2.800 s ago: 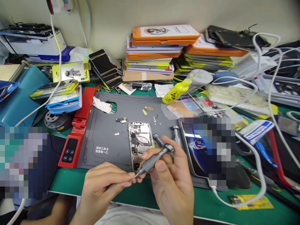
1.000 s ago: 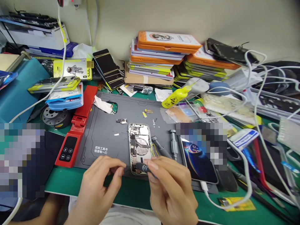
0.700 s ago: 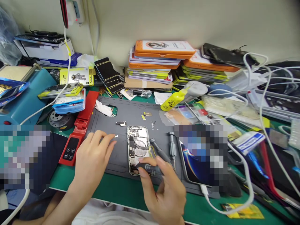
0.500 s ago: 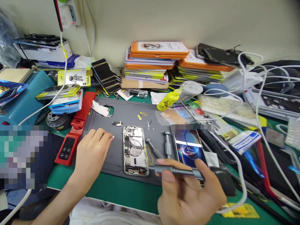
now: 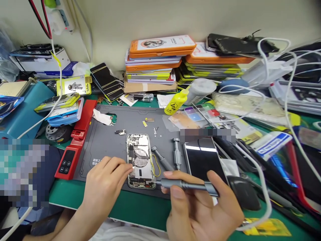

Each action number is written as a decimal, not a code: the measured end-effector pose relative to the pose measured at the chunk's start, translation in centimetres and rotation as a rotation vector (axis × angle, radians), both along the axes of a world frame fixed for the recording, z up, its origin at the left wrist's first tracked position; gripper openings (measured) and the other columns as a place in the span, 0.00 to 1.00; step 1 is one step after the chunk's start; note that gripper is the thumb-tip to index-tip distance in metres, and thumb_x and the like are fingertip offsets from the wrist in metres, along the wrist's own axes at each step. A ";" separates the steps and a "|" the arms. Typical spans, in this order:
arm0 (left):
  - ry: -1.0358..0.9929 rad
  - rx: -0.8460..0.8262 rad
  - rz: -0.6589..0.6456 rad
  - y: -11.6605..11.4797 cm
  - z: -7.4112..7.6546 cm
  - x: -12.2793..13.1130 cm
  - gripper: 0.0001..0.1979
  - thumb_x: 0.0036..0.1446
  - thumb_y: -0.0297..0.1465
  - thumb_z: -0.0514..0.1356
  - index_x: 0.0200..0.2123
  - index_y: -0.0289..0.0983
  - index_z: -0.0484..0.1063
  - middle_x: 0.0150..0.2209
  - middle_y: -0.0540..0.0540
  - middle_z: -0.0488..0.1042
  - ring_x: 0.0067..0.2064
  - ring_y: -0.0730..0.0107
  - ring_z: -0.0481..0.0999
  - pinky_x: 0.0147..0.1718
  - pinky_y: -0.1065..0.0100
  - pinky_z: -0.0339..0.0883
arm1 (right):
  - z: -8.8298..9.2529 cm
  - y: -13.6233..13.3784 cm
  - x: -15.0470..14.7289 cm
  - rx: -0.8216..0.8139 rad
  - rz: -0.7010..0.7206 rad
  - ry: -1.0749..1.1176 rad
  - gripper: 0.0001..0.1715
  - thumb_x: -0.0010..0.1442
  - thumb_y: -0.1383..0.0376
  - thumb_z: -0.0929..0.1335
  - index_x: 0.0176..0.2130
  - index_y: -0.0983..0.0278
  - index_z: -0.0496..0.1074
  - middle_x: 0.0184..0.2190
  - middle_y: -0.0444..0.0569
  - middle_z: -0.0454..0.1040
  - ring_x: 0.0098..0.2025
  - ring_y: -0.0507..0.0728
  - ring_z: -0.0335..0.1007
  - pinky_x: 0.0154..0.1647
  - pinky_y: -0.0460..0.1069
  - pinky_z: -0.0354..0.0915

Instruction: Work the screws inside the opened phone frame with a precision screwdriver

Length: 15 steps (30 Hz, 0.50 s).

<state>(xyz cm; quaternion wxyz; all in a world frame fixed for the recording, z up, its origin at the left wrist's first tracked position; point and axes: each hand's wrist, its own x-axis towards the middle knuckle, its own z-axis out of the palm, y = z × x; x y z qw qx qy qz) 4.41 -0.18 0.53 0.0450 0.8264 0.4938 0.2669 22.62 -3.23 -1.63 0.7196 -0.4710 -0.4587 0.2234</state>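
An opened phone (image 5: 141, 172), its inner parts and a round coil showing, lies on the grey work mat (image 5: 100, 147). My left hand (image 5: 107, 177) is pinched at its left edge, fingertips just over the frame; a tiny pale part is barely visible between them. My right hand (image 5: 200, 204) grips a grey screwdriver (image 5: 185, 184), held nearly level, its thin tip at the phone's lower right corner. Two more grey screwdrivers, one upright (image 5: 177, 154) and one slanted (image 5: 162, 157), lie right of the phone. A small dark component (image 5: 120, 132) lies beyond it to the left.
A red folding device (image 5: 72, 144) borders the mat's left side. On the right are a phone with a dark screen (image 5: 204, 160), a black mouse (image 5: 244, 192) and tangled white cables. Behind stand a yellow bottle (image 5: 177, 102) and stacked orange cases (image 5: 160, 47).
My left hand has moved right and down, from above the mat to the phone's left edge. The screwdriver stays at the phone's lower corner. The neighbouring phone's lit screen has gone dark.
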 end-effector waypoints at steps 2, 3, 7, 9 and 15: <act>0.005 0.006 0.003 0.1 -0.1 0.0 0.10 0.80 0.28 0.60 0.45 0.39 0.82 0.42 0.51 0.84 0.40 0.65 0.77 0.40 0.63 0.67 | 0.2 0.0 -0.1 -0.005 -0.003 0.011 0.42 0.68 0.80 0.72 0.71 0.49 0.71 0.45 0.45 0.85 0.43 0.51 0.86 0.38 0.47 0.86; 0.008 0.006 0.001 0.2 -0.1 0.0 0.10 0.81 0.28 0.60 0.45 0.39 0.82 0.42 0.51 0.84 0.40 0.65 0.77 0.40 0.63 0.67 | 0.3 0.1 -0.1 -0.009 -0.006 0.017 0.41 0.68 0.80 0.72 0.71 0.49 0.72 0.45 0.45 0.85 0.43 0.51 0.86 0.37 0.46 0.85; -0.005 0.018 0.011 0.1 -0.2 0.2 0.11 0.81 0.29 0.59 0.44 0.38 0.82 0.41 0.50 0.84 0.39 0.65 0.77 0.39 0.63 0.67 | 0.7 0.4 -0.4 -0.013 -0.033 0.045 0.38 0.68 0.79 0.73 0.68 0.49 0.74 0.42 0.44 0.86 0.37 0.51 0.85 0.32 0.44 0.83; -0.021 0.025 0.031 -0.1 -0.5 0.4 0.10 0.80 0.28 0.61 0.44 0.38 0.81 0.41 0.49 0.84 0.39 0.64 0.78 0.40 0.63 0.68 | 0.7 0.4 -0.5 -0.028 -0.040 0.060 0.36 0.68 0.79 0.73 0.68 0.51 0.75 0.41 0.44 0.86 0.35 0.51 0.85 0.30 0.44 0.83; -0.181 0.005 0.057 -0.6 -0.9 -0.3 0.08 0.80 0.31 0.62 0.49 0.38 0.81 0.42 0.49 0.86 0.41 0.67 0.82 0.44 0.65 0.72 | 0.5 0.7 -0.8 -0.028 -0.031 0.035 0.36 0.69 0.78 0.74 0.67 0.51 0.71 0.49 0.45 0.88 0.46 0.55 0.90 0.45 0.51 0.89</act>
